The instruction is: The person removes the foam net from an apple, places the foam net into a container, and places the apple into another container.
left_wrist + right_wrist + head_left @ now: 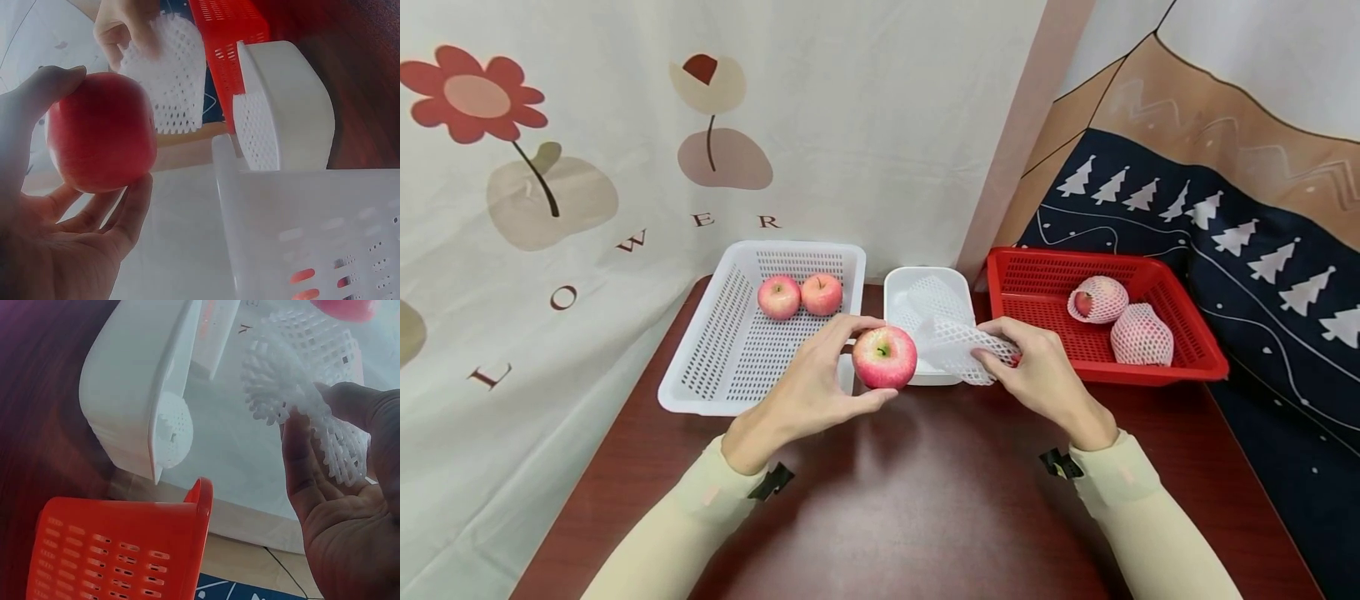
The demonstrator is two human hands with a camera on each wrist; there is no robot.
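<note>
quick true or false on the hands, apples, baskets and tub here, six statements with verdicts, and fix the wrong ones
1. The left hand holds a bare apple. True.
2. The right hand holds a second apple. False: it holds a foam net.
3. The red basket contains two netted apples. True.
4. The white basket contains four apples. False: it contains two unwrapped apples.
5. The white tub stands between the red basket and the white basket. True.
6. In the head view, the red basket is left of the white tub. False: it is to the right.
</note>
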